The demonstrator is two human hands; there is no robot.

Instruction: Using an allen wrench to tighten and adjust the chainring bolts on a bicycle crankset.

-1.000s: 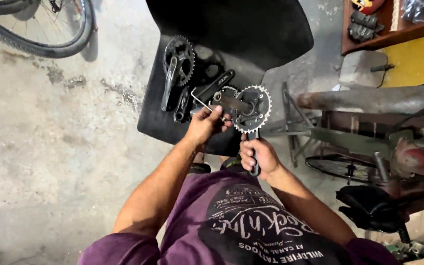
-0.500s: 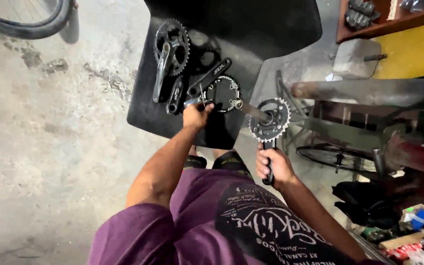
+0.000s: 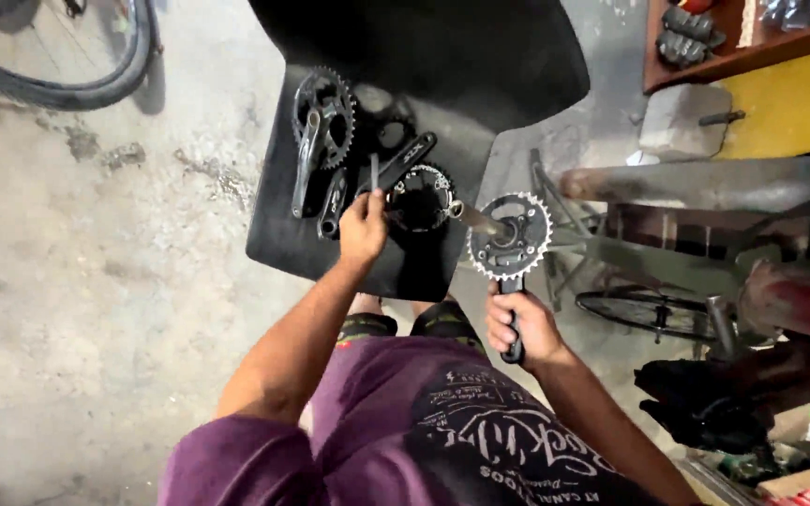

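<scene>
My right hand grips the black arm of a bicycle crankset, its toothed chainring up and a metal spindle pointing left. It hangs in the air just right of a black plastic chair seat. My left hand rests on the seat, holding a thin metal tool upright. Beside it lies a dark chainring and two loose crank arms. A second crankset with chainring lies at the seat's left.
A bicycle tyre lies on the concrete floor at top left. A metal frame and a small wheel stand to the right. A wooden shelf with parts is at top right. Boxes and dark clutter fill the lower right corner.
My right hand has lifted the crankset off the seat and carried it to the right. My left hand stayed on the seat, holding the thin tool.
</scene>
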